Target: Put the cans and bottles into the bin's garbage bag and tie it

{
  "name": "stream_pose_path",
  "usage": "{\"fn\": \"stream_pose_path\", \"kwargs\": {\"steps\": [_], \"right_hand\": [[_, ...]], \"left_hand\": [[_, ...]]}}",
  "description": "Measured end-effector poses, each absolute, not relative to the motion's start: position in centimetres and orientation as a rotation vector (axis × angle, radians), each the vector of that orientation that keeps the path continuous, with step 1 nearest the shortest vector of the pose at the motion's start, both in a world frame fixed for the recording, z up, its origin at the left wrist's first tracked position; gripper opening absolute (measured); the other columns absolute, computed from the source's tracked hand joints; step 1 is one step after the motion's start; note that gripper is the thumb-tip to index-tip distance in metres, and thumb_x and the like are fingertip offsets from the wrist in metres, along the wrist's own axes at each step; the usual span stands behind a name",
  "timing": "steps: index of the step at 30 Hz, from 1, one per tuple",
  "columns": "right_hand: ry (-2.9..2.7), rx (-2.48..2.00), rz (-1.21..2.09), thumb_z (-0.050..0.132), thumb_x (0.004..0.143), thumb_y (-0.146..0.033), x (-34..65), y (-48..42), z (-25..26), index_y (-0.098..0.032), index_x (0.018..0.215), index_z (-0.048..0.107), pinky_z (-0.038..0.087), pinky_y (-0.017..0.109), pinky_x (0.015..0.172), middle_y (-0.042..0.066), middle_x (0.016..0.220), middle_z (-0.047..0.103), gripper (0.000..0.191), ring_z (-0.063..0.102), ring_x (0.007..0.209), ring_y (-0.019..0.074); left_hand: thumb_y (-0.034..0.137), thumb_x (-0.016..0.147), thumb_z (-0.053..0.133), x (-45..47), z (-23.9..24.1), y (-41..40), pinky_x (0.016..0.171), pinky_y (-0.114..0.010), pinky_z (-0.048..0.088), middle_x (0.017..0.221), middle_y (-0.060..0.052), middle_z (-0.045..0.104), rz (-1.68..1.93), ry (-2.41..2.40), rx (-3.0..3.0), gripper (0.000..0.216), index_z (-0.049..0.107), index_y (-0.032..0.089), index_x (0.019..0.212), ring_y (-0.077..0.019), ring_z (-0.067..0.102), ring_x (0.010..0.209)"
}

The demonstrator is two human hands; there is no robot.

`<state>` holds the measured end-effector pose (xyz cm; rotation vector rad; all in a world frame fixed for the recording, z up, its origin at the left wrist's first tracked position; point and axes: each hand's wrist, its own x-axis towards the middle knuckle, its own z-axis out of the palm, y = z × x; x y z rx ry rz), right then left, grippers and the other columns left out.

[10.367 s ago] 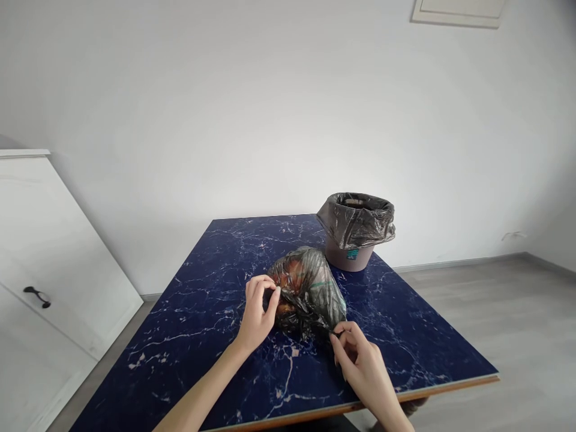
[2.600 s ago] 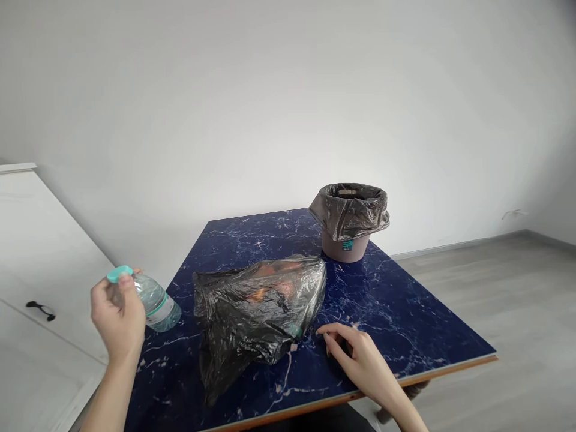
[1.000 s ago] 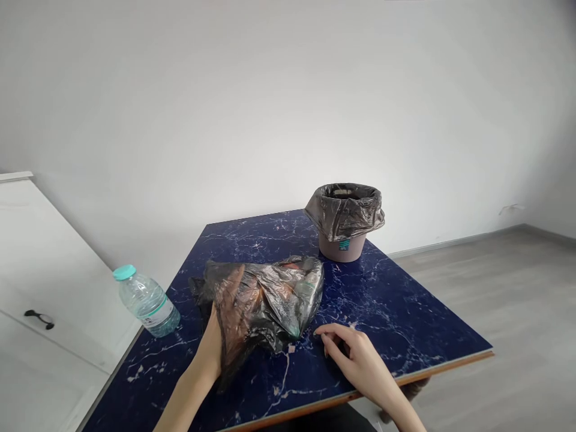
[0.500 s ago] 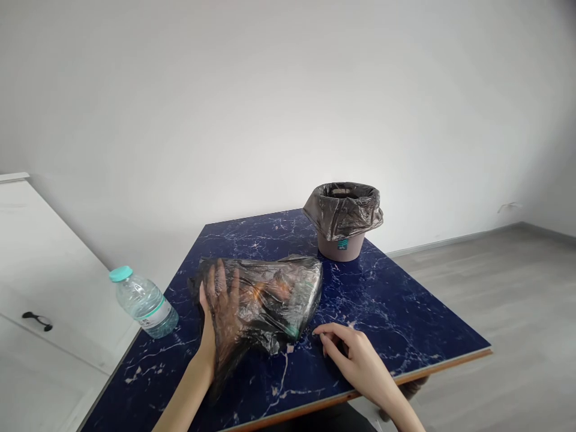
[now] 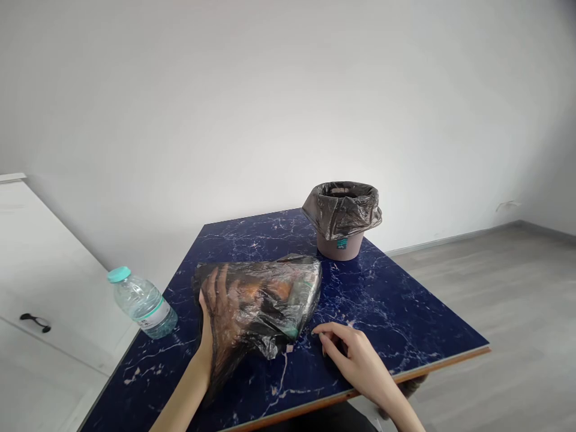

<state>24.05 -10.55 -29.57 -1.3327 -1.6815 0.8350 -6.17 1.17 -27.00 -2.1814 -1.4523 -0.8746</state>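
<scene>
A thin black plastic bag (image 5: 274,306) lies on its side on the table, with items inside showing dimly through the film: something orange and something whitish-green. My left hand (image 5: 222,306) is inside the bag's mouth at its left end. Through the film its fingers look stretched and a little apart, and I see nothing in its grasp. Apart from the bag's right lower corner, my right hand (image 5: 348,348) rests near the table's front edge. Its index finger and thumb are loosely bent with a gap between them, holding nothing.
A pinkish-grey bin (image 5: 338,249) lined with a dark plastic bag (image 5: 344,219) stands at the back right. At the left edge is a clear water bottle (image 5: 144,306) with a turquoise cap. The blue marbled table (image 5: 405,306) adjoins a white cabinet (image 5: 45,288).
My left fingers have bent slightly and shifted inside the bag, and the film around them has moved a little. The right hand has stayed in place.
</scene>
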Motion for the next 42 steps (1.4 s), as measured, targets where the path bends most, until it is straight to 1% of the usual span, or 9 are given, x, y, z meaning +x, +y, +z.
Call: {"fn": "stream_pose_path", "kwargs": {"steps": [8, 13, 19, 22, 27, 30, 33, 38, 42], "right_hand": [[-1.666, -1.337, 0.850, 0.048, 0.107, -0.042, 24.0, -10.5, -29.7, -0.024, 0.120, 0.076, 0.044, 0.027, 0.065, 0.002, 0.083, 0.075, 0.035, 0.068, 0.074, 0.0194], [-1.671, -1.334, 0.850, 0.049, 0.107, -0.041, 24.0, -10.6, -29.6, -0.024, 0.120, 0.075, 0.043, 0.027, 0.067, 0.002, 0.084, 0.075, 0.034, 0.068, 0.075, 0.0193], [-1.666, -1.325, 0.850, 0.049, 0.107, -0.041, 24.0, -10.5, -29.6, -0.024, 0.120, 0.076, 0.044, 0.028, 0.068, 0.002, 0.085, 0.075, 0.034, 0.068, 0.076, 0.0190], [-1.666, -1.331, 0.859, 0.049, 0.107, -0.042, 24.0, -10.5, -29.6, -0.024, 0.120, 0.075, 0.043, 0.028, 0.067, 0.002, 0.085, 0.075, 0.035, 0.068, 0.077, 0.0193], [-1.666, -1.339, 0.862, 0.049, 0.107, -0.043, 24.1, -10.6, -29.7, -0.024, 0.120, 0.075, 0.040, 0.028, 0.064, 0.002, 0.085, 0.075, 0.035, 0.068, 0.076, 0.0192], [-1.663, -1.335, 0.866, 0.049, 0.107, -0.042, 24.1, -10.6, -29.7, -0.025, 0.120, 0.075, 0.041, 0.028, 0.064, 0.002, 0.085, 0.075, 0.034, 0.068, 0.076, 0.0193], [-1.667, -1.333, 0.872, 0.049, 0.107, -0.043, 24.0, -10.5, -29.7, -0.025, 0.121, 0.075, 0.042, 0.028, 0.067, 0.002, 0.085, 0.075, 0.035, 0.068, 0.077, 0.0197], [-1.667, -1.334, 0.873, 0.047, 0.108, -0.043, 24.0, -10.5, -29.8, -0.025, 0.123, 0.074, 0.042, 0.028, 0.066, 0.002, 0.085, 0.074, 0.035, 0.067, 0.076, 0.0197], [-1.669, -1.330, 0.862, 0.049, 0.107, -0.042, 24.0, -10.5, -29.8, -0.025, 0.122, 0.074, 0.042, 0.028, 0.067, 0.002, 0.086, 0.075, 0.035, 0.068, 0.078, 0.0196]], "left_hand": [[0.058, 0.091, 0.063, -5.7, -27.2, 2.4, 0.130, -0.067, 0.005, 0.174, -0.022, 0.024, -0.757, -1.464, -2.074, 0.064, 0.063, 0.015, 0.139, -0.0461, 0.016, 0.161], [0.057, 0.093, 0.061, -5.8, -26.8, 2.5, 0.129, -0.069, 0.005, 0.174, -0.025, 0.023, -0.784, -1.441, -2.086, 0.080, 0.047, 0.009, 0.155, -0.0462, 0.012, 0.162], [0.054, 0.096, 0.061, -6.6, -27.3, 2.5, 0.130, -0.065, 0.007, 0.174, -0.021, 0.025, -0.789, -1.425, -2.096, 0.056, 0.061, 0.014, 0.136, -0.0422, 0.011, 0.163], [0.057, 0.092, 0.064, -6.7, -27.6, 2.7, 0.129, -0.067, 0.005, 0.176, -0.021, 0.021, -0.658, -1.441, -2.095, 0.065, 0.062, 0.015, 0.141, -0.0456, 0.008, 0.163], [0.057, 0.093, 0.058, -6.4, -27.7, 3.6, 0.129, -0.067, 0.009, 0.175, -0.025, 0.021, -0.606, -1.445, -2.059, 0.074, 0.056, 0.010, 0.150, -0.0456, 0.010, 0.163], [0.058, 0.092, 0.057, -5.8, -27.4, 4.0, 0.128, -0.067, 0.011, 0.172, -0.030, 0.022, -0.702, -1.428, -2.037, 0.087, 0.042, 0.003, 0.158, -0.0476, 0.014, 0.161], [0.059, 0.093, 0.059, -5.4, -27.3, 3.9, 0.128, -0.066, 0.015, 0.173, -0.029, 0.022, -0.819, -1.409, -2.038, 0.091, 0.034, 0.006, 0.162, -0.0461, 0.017, 0.161], [0.051, 0.093, 0.065, -6.0, -28.1, 3.1, 0.128, -0.066, 0.015, 0.168, -0.025, 0.034, -0.923, -1.352, -2.078, 0.060, 0.056, 0.015, 0.140, -0.0423, 0.027, 0.158], [0.051, 0.091, 0.068, -6.0, -28.0, 2.8, 0.127, -0.065, 0.020, 0.165, -0.019, 0.041, -0.881, -1.412, -2.142, 0.054, 0.062, 0.021, 0.135, -0.0417, 0.028, 0.156]]}}
